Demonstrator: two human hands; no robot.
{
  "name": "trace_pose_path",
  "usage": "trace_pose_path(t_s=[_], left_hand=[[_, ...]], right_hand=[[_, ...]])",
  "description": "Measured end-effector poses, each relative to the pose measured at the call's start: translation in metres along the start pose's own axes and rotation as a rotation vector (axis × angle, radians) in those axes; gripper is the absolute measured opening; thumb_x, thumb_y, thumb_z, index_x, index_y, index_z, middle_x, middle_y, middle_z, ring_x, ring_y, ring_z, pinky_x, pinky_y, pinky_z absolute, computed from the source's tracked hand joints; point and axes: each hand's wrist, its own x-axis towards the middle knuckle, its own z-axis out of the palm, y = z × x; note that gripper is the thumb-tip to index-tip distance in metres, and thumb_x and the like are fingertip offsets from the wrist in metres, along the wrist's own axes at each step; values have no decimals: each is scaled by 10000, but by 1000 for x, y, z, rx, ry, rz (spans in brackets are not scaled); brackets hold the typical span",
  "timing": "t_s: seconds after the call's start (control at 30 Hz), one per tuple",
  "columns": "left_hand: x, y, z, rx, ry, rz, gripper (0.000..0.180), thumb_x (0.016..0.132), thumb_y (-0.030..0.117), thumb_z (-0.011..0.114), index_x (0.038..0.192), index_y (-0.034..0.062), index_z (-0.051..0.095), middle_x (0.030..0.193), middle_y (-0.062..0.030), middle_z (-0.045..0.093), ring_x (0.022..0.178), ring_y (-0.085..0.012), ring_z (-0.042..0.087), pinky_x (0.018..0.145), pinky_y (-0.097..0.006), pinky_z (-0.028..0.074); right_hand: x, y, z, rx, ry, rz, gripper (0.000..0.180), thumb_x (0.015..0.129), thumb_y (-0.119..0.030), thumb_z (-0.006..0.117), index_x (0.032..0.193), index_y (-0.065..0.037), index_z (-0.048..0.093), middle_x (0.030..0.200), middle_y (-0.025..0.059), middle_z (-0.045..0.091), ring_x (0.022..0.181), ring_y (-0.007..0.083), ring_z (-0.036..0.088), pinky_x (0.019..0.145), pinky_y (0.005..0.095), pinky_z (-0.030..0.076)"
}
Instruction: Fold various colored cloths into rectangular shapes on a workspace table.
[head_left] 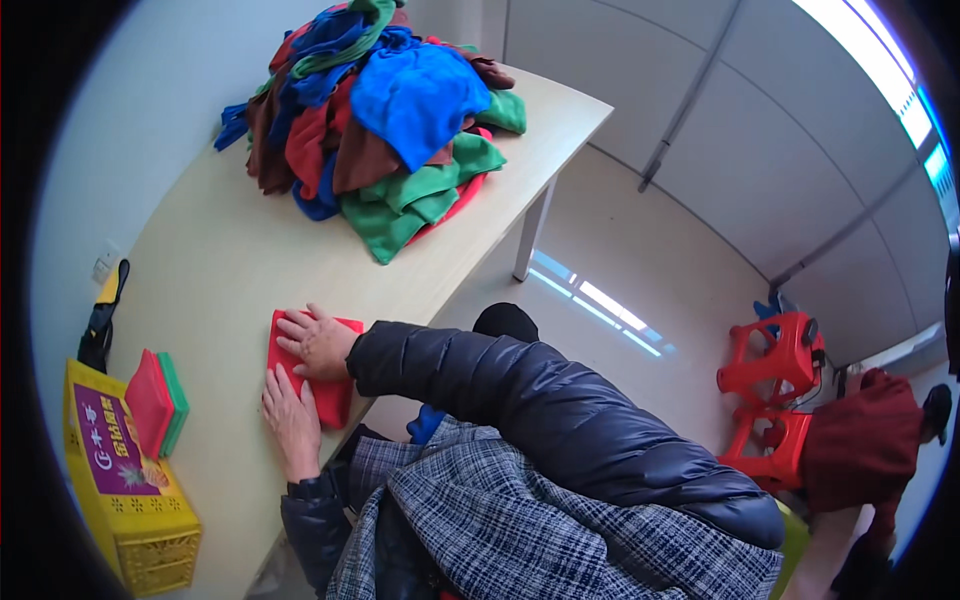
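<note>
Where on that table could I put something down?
Bare pale tabletop lies between the multicoloured cloth heap and the folded red cloth, and between that cloth and the yellow plastic basket. It's crowded under the heap, left hand and right hand.

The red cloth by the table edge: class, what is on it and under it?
The right hand lies across the red cloth; the left hand overlaps its left side. Tabletop shows beside it; whatever is directly beneath is covered.

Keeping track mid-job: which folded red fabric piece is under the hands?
The flat red fabric piece beneath the left hand and right hand; the other red piece is beside a folded green fabric piece, untouched.
</note>
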Motion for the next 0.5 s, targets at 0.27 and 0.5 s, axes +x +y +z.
trace_pose_path(t_s=[0.27,0.5], left_hand=[[-14,47,-43,84,-228,-250,539,1028,324,511,1457,4,447,1415,-225,498,1234,-391,514,1039,-482,438],[7,25,-50,-11,-125,-50,543,1041,318,482,1481,7,417,1485,-226,449,1344,-386,449,1114,-463,372]], right_hand=[[-24,-32,-3,109,59,121,695,961,-469,524,1502,-43,437,1591,180,347,1503,361,240,1219,537,168],[-31,-18,5,44,108,119,700,949,-465,516,1500,-40,439,1579,188,362,1501,369,244,1221,542,163]])
